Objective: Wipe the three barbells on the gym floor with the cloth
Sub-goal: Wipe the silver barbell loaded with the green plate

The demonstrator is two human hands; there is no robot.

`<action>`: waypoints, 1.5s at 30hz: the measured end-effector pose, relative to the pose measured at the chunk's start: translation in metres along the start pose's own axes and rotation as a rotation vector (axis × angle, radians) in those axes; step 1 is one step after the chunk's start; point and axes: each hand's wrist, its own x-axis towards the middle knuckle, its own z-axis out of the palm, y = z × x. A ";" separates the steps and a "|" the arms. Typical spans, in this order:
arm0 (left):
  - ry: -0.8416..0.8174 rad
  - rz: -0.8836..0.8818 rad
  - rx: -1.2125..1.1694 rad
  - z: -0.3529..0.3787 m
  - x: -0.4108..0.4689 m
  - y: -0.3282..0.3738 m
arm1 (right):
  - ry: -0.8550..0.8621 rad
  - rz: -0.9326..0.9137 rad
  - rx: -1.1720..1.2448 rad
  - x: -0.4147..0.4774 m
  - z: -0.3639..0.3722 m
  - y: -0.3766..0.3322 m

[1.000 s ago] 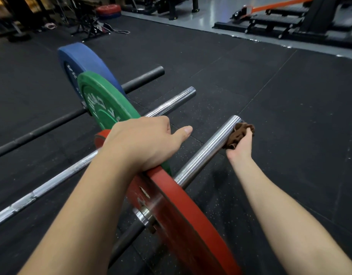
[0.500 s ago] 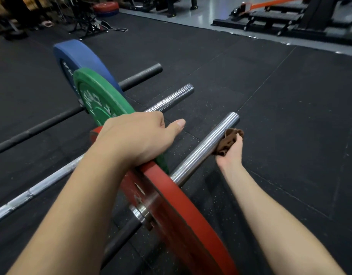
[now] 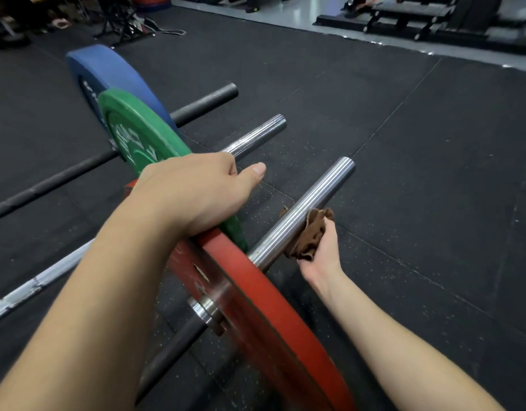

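Slid back from the sleeve's tip toward the red plate point(image 3: 273, 318), the brown cloth point(image 3: 310, 235) is kept clenched around the nearest barbell point(image 3: 303, 213) by the right hand point(image 3: 322, 253), while the left hand point(image 3: 193, 197) is curled over that plate's rim.

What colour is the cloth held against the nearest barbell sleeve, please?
Brown; the crumpled cloth shows in the head view.

The near bar sleeve point(image 3: 303, 212) is shiny brushed metal, and the cloth point(image 3: 310, 235) on it is soft brown fabric. The red plate point(image 3: 273, 315) looks matt and scuffed; the floor point(image 3: 404, 173) is dark speckled rubber.
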 end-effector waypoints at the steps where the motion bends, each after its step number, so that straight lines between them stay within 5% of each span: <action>1: -0.001 -0.001 0.000 0.000 0.000 0.000 | 0.002 -0.020 0.029 0.004 0.002 -0.005; 6: -0.008 -0.005 0.007 0.001 -0.002 0.002 | 0.024 -0.096 -0.024 -0.001 0.004 -0.010; 13: 0.004 -0.018 -0.030 0.001 0.000 0.001 | -0.064 0.142 -0.163 -0.038 -0.021 0.044; 21: 0.000 -0.021 -0.044 0.000 0.000 -0.001 | -0.027 -0.057 -0.110 -0.030 -0.004 0.012; 26: 0.030 -0.013 -0.120 0.003 0.000 -0.001 | -0.107 0.288 -0.253 -0.087 -0.018 0.051; 29: 0.030 -0.016 -0.157 0.003 0.001 -0.003 | -0.110 0.335 -0.363 -0.102 -0.017 0.054; 39: 0.001 -0.025 -0.064 0.002 -0.001 0.000 | -0.028 0.156 -0.074 -0.053 -0.009 0.043; 45: -0.009 -0.015 -0.014 0.005 0.001 0.002 | 0.116 0.044 -0.105 -0.062 0.003 0.021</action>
